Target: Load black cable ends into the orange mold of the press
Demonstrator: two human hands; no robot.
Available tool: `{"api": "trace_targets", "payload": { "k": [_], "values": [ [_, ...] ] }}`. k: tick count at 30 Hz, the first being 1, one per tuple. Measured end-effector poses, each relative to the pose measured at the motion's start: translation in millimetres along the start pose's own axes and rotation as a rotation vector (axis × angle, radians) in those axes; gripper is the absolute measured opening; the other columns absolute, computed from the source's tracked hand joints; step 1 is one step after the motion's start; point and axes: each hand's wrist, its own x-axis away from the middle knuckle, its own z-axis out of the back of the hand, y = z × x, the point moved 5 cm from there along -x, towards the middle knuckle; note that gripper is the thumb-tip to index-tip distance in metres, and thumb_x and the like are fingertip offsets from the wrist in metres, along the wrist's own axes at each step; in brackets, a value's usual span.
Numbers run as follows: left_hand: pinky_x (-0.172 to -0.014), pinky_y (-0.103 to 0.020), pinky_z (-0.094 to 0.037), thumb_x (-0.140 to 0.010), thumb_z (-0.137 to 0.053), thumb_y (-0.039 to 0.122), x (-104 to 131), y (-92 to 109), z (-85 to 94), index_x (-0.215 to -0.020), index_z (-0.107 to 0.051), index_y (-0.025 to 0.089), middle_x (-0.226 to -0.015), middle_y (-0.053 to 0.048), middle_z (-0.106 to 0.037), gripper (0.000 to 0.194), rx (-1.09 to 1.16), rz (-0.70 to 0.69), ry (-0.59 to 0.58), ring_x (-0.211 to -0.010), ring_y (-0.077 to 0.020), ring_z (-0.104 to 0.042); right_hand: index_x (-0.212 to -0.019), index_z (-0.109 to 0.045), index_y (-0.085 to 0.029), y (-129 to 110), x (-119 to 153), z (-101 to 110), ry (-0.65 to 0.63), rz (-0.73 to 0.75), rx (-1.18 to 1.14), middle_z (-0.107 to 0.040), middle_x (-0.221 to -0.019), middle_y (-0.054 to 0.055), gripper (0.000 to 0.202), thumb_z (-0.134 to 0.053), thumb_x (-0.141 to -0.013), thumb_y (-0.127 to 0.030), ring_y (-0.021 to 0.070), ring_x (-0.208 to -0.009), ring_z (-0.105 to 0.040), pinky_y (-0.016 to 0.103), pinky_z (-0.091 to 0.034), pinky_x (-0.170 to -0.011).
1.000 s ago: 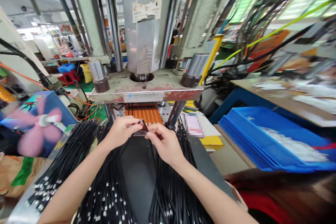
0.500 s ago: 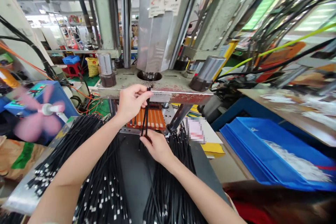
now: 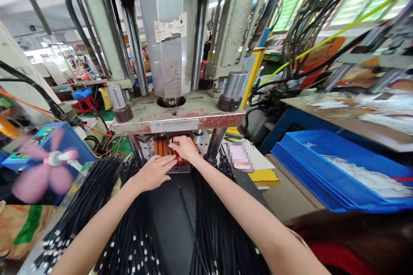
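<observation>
Under the press head lies an orange mould plate (image 3: 186, 160) with several black cables laid side by side across it. My right hand (image 3: 185, 148) pinches the dark end of a black cable (image 3: 171, 142) over the plate, thumb and fingers together. At the plate's front edge my left hand (image 3: 155, 172) lies palm down with fingers stretched out, over the cables; whether it presses them is hidden. A bundle of black cables with silver connector ends (image 3: 134, 240) lies to the left of the bench top, and another cable bundle (image 3: 219, 223) lies to the right, partly under my right forearm.
The press head (image 3: 180, 118) hangs low above the plate, between steel guide posts (image 3: 217, 144). A pink fan (image 3: 53, 159) spins at the left. On the right are papers (image 3: 258, 157) and a blue bin (image 3: 309, 167) holding white pieces.
Both hands have gone down and forward from holding two black cables upright before the press. Cables now lie on the orange plate, and my left hand has opened out flat.
</observation>
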Motion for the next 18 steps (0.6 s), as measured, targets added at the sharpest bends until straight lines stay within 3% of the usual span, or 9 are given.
{"api": "trace_targets", "payload": {
  "k": [4, 6, 9, 13, 18],
  "values": [
    [-0.113, -0.054, -0.013, -0.091, -0.048, 0.042, 7.7, -4.0, -3.8, -0.145, -0.025, 0.023, -0.151, -0.010, -0.031, 0.062, 0.007, -0.012, -0.158, -0.139, -0.0225, -0.029, -0.083, -0.072, -0.022, 2.0, 2.2, -0.1, -0.055, -0.010, 0.059, -0.071, -0.078, -0.001, 0.015, -0.064, -0.074, -0.013, 0.0136, -0.073, -0.065, 0.020, -0.044, -0.071],
    [-0.115, -0.052, -0.006, -0.093, -0.039, 0.050, 2.7, -10.3, -0.2, -0.146, -0.024, 0.028, -0.151, -0.006, -0.031, 0.059, 0.053, -0.028, -0.200, -0.139, -0.0196, -0.028, -0.081, -0.072, -0.021, 4.0, -3.2, 0.6, -0.059, -0.035, 0.105, -0.071, -0.078, 0.000, 0.013, -0.067, -0.072, -0.013, 0.0153, -0.076, -0.064, 0.022, -0.044, -0.074],
    [-0.115, -0.052, 0.000, -0.096, -0.024, 0.050, -16.1, -28.9, 1.3, -0.145, -0.025, 0.031, -0.151, -0.002, -0.031, 0.052, 0.063, 0.047, -0.216, -0.139, -0.0175, -0.028, -0.086, -0.071, -0.019, 7.9, -12.8, 3.3, -0.012, -0.097, 0.184, -0.071, -0.090, 0.006, 0.013, -0.065, -0.075, -0.017, 0.0199, -0.090, -0.062, 0.027, -0.042, -0.084],
    [-0.114, -0.049, -0.012, -0.096, -0.018, 0.047, -51.7, -59.8, -2.6, -0.142, -0.036, 0.024, -0.149, -0.005, -0.036, 0.055, 0.069, 0.262, -0.175, -0.138, -0.0204, -0.031, -0.089, -0.069, -0.014, 7.9, -5.3, 6.9, 0.044, -0.149, 0.284, -0.067, -0.098, 0.013, 0.017, -0.053, -0.083, -0.017, 0.0232, -0.098, -0.058, 0.033, -0.039, -0.087],
    [-0.104, -0.033, -0.034, -0.094, -0.030, 0.041, -95.1, -80.2, 6.2, -0.122, -0.058, 0.022, -0.130, -0.006, -0.059, 0.043, 0.122, 0.398, 0.031, -0.124, -0.0197, -0.049, -0.074, -0.068, -0.020, 0.8, 9.8, 3.5, -0.047, -0.120, 0.338, -0.066, -0.081, 0.005, 0.010, -0.065, -0.077, -0.029, 0.0203, -0.081, -0.061, 0.030, -0.041, -0.075]
  ]
}}
